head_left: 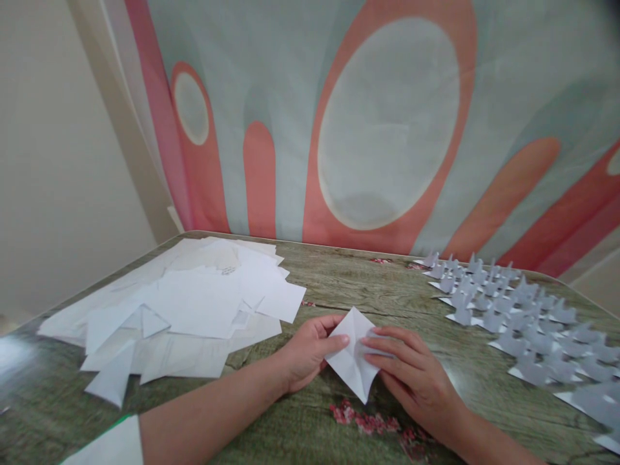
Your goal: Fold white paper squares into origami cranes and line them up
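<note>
Head view shows me a folded white paper [357, 369] between the two bare hands, raised a little above the counter [349, 274] as far as I can judge. I see the left hand [304, 352] grasping its left side, thumb laid over the top face near that corner and the fingers mostly behind. Across from it, the right hand [414, 368] lays its fingers over the right side; its thumb is hidden from me, so I cannot tell whether it pinches or only presses. I expect this paper to be very light, fairly stiff along its folds yet soft across a single flap, dry rather than slippery, and easy to crumple or tear if I squeeze hard. I would take hold by the two side corners, thumb above and fingertips beneath, leaving the centre crease free. Its shape is a diamond: the long axis runs from a far tip, pointing away between the hands, to a near tip pointing back toward the wearer and slightly toward the right hand. Beyond the left forearm lies a spread pile of white sheets [194, 294]; to the right of the right hand stand rows of folded paper figures [527, 323], well apart from its fingers.
</note>
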A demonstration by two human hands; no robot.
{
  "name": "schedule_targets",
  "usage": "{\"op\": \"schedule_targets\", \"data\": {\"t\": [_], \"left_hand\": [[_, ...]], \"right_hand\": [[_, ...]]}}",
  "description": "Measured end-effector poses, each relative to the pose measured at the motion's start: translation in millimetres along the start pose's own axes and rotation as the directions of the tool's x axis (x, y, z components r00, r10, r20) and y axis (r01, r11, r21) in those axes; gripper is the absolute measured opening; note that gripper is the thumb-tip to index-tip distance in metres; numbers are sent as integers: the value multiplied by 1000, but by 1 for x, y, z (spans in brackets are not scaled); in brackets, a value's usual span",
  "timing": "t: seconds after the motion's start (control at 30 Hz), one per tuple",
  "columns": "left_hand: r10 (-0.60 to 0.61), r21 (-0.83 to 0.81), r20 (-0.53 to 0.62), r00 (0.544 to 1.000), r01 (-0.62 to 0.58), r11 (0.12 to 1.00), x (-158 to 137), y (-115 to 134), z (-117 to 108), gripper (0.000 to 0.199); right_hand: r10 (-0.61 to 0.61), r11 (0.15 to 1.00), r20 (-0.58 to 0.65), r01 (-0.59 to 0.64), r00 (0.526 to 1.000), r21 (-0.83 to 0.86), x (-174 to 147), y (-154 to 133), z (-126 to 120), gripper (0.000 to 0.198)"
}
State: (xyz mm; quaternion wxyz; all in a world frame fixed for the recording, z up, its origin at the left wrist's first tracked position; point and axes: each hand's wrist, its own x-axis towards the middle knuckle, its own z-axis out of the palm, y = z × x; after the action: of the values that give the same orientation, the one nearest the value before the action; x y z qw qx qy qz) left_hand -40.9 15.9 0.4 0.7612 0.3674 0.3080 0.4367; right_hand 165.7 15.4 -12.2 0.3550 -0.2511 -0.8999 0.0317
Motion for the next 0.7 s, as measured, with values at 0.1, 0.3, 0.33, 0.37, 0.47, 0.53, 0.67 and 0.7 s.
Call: {"op": "schedule_targets", "data": {"t": [0.1,0.3,0.33,0.37,0.47,0.53,0.67,0.7], "left_hand": [[6,37,12,1000,-7,999,0,-1,0,37],[32,94,64,997,-38,995,3,-7,-3,44],[32,97,66,997,-38,995,4,-9,-3,45],[30,97,66,997,-36,995,4,-10,-4,45],[11,93,53,999,-16,996,5,-11,-4,45],[-5,83,40,999,2,997,5,-10,-3,45],[-39,40,28,999,38,998,4,-7,-1,45],[-41,36,36,998,40,999,4,-6,-1,45]], "right_hand": [[9,1000,-13,-9,1000,9,0,0,0,29],[90,995,-88,-87,992,46,1,-1,-1,25],[98,994,-96,-93,991,53,1,0,-1,25],[102,993,-98,-96,990,61,1,0,-2,26],[92,993,-86,-84,992,86,0,2,-2,29],[92,992,-83,-84,992,93,0,3,-2,31],[139,984,-80,-128,987,124,1,3,-3,28],[152,980,-76,-140,985,138,1,2,-4,26]]}}
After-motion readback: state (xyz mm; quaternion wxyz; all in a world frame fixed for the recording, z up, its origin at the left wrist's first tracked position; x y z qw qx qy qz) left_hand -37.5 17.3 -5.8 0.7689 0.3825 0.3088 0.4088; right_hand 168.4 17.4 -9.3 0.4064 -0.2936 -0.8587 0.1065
